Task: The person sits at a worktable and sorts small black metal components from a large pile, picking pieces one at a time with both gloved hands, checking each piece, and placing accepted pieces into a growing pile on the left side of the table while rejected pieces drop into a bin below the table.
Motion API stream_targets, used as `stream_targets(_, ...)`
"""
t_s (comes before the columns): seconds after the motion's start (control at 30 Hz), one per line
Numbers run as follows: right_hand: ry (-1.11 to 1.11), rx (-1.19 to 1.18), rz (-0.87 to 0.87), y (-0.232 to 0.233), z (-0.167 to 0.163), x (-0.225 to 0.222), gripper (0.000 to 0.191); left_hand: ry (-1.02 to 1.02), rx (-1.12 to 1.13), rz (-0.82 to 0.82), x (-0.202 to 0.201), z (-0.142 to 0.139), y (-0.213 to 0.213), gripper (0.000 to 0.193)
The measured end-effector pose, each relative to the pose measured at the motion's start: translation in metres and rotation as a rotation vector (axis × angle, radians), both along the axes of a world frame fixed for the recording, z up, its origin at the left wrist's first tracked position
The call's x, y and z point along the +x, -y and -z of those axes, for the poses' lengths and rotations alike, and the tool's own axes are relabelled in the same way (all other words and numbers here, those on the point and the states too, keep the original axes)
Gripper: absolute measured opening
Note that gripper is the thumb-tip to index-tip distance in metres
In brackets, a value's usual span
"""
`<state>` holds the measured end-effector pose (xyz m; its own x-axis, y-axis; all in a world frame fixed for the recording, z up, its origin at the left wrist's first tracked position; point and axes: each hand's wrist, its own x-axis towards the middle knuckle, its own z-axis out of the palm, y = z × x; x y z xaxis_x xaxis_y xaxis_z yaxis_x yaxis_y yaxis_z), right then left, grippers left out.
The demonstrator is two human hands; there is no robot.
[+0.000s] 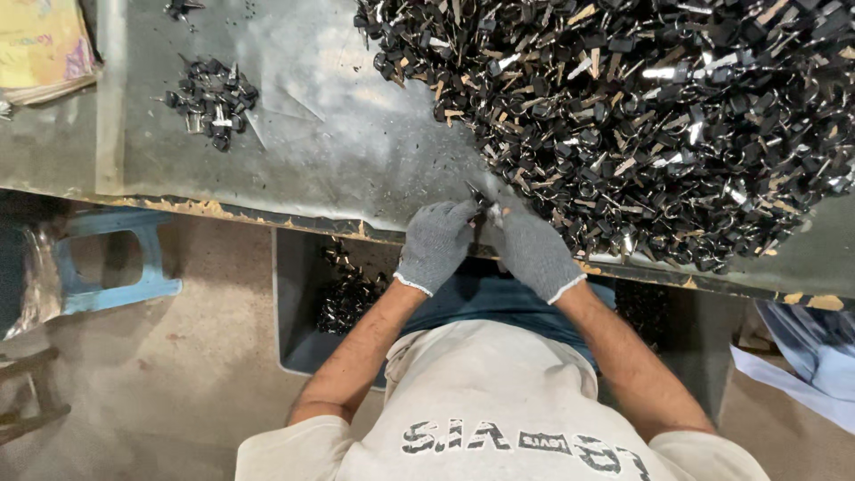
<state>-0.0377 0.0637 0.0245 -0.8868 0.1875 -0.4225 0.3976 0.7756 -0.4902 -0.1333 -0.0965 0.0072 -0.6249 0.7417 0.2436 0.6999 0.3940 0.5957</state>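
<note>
Our left hand and right hand, gloved, fingertips together pinching small key at near edge of big key pile. Reckon key slips, drops off table edge beside pile into bin.

Big key heap cut off by top and right edges. Small piece pinched between gloved fingertips too small to identify. Bin under tabletop edge half hidden by arms and torso. Blue stool partly cut off by tabletop.
</note>
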Motion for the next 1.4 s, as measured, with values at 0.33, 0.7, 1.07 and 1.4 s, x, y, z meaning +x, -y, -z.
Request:
stream_targets(0.33,-0.252,0.117,-0.013,0.003,-0.004,-0.006,0.060,-0.123,0.056,-0.621,-0.056,-0.001,-0.008,0.044)
stream_targets(0.7,-0.479,0.054,0.005,0.005,-0.009,0.002,0.076,0.483,0.234,-0.536,-0.051,-0.033,-0.063,0.027)
stream_targets(1.07,-0.670,0.008,-0.040,0.002,-0.006,0.009,0.074,0.067,-0.107,-0.106,-0.013,-0.011,-0.021,0.036)
stream_targets(1.4,-0.031,-0.105,0.187,0.001,-0.003,0.002,0.071,-0.203,-0.212,-0.090,-0.004,-0.039,-0.027,0.024)
